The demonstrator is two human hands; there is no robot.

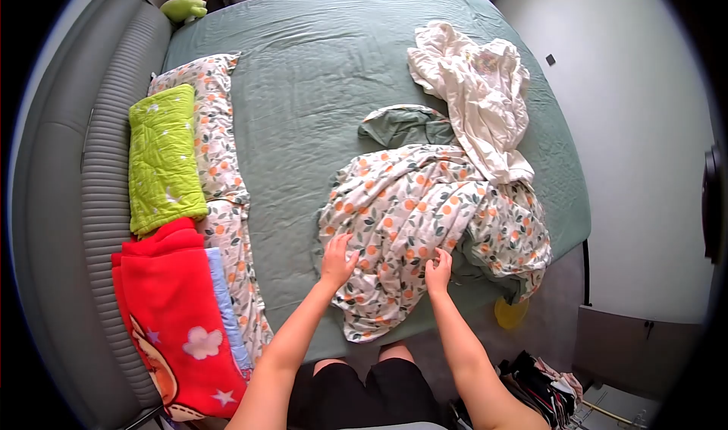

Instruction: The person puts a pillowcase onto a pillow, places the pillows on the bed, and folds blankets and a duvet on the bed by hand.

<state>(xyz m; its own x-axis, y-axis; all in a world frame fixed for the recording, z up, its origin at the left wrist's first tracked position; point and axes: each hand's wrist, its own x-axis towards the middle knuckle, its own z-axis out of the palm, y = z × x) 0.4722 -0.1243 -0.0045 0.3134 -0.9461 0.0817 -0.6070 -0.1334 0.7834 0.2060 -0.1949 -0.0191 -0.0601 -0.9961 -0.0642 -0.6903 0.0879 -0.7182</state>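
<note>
A bunched quilt (402, 210) with orange fruit and green leaves on white lies on the near right part of the bed, its plain green underside showing at some edges. At the quilt's left edge is my left hand (338, 262), fingers apart, touching or just over the cloth. My right hand (437, 271) is over the quilt's near middle, its fingers bent with thumb and fingertips close to the fabric; whether they pinch it is too small to tell. A crumpled white cloth (478, 89) stretches from the quilt toward the far right.
Along the headboard (114, 164) lie fruit-print pillows (216, 127), a lime green folded blanket (163, 157), a red blanket (182, 309) and a blue cloth (227, 301). Plush toys (184, 7) sit at the far left corner. A yellow bin (510, 313) and piled clothes (538, 384) are right of the bed.
</note>
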